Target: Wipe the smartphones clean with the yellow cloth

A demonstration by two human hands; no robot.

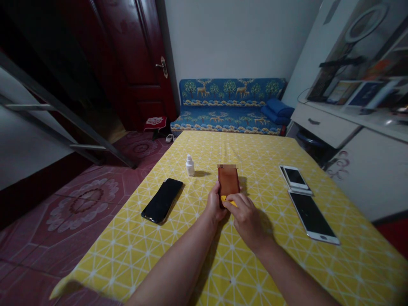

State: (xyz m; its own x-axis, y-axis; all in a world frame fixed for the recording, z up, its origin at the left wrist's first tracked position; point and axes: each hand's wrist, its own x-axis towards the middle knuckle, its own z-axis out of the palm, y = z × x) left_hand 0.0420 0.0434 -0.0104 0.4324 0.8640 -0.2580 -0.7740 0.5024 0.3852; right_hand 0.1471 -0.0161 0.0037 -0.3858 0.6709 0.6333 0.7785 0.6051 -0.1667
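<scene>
At frame centre the left hand (pixel 215 205) curls round the left edge of the brown rectangular phone (pixel 228 180), bracing it on the yellow patterned tablecloth (pixel 178 255); the right hand (pixel 246 217) pinches a small yellow plastic piece (pixel 225 199) against its near edge.

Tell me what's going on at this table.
A person steadies a brown phone with the left hand, while the right hand holds a small yellow piece against its lower edge. On the yellow tablecloth lie a black phone and a white bottle on the left, a small white phone and a larger white phone on the right.
</scene>
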